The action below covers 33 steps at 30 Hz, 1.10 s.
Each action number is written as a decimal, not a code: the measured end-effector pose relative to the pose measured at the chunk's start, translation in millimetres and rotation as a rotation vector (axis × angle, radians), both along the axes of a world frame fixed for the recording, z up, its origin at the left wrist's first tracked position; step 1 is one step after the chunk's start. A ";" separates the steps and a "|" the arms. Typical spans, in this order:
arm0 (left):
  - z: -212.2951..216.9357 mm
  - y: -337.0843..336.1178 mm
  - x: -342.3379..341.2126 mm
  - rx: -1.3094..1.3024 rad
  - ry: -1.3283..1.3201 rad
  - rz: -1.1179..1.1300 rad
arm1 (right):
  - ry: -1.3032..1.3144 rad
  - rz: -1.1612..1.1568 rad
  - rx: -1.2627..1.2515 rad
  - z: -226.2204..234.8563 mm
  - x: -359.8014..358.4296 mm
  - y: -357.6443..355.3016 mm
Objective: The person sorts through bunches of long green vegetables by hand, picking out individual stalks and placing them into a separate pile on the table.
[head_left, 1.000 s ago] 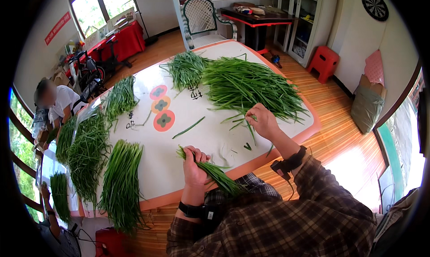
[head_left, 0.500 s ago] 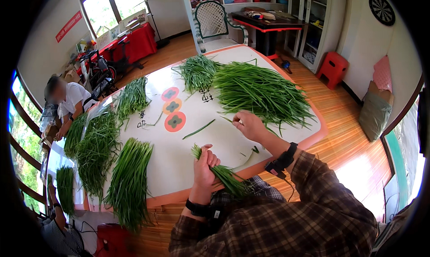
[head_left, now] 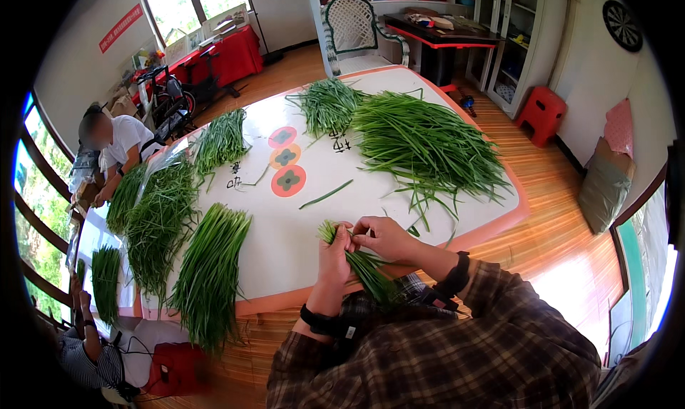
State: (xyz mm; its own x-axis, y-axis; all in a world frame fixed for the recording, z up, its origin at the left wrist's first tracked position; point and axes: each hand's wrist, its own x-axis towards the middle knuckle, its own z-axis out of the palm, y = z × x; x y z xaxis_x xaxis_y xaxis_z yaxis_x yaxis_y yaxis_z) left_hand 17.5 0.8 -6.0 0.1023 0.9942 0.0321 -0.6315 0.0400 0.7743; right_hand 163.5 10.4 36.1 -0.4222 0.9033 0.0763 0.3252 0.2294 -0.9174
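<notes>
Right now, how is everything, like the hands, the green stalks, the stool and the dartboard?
Left hand: closed around the held bunch
Right hand: fingertips at the bunch, grip unclear
Held bunch: gathered, slanting
Big pile: loose, spread out
Single stalk: lying flat
Red stool: upright
Dartboard: hanging

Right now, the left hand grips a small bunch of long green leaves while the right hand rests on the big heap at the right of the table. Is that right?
Not quite: the right hand is not on the big heap. The head view shows it close beside the left hand, which does grip the small bunch of long green leaves.
</notes>
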 end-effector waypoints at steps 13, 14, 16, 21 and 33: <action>0.6 -0.7 -1.4 0.006 -0.171 -0.030 | -0.534 -0.310 0.414 23.2 95.9 51.6; 1.9 -1.9 -3.2 -0.008 -0.151 -0.027 | -0.513 -0.371 0.424 30.5 99.4 60.0; 4.8 -2.3 -3.9 -0.028 -0.135 -0.020 | -0.485 -0.486 0.591 41.0 105.3 80.0; 2.6 -1.1 -2.1 -0.020 -0.111 -0.045 | -0.732 -0.601 0.658 53.4 117.2 141.0; 2.8 -4.8 -0.3 0.043 -0.038 0.000 | -1.066 -0.387 0.196 59.3 163.8 222.8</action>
State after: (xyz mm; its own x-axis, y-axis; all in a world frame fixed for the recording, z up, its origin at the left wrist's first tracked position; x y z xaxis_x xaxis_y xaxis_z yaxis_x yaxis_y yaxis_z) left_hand 17.2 -3.9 -3.2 0.1005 0.9918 0.0785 -0.6605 0.0075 0.7508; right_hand 327.3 233.2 95.4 -0.0539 0.9985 0.0004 0.9942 0.0537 -0.0935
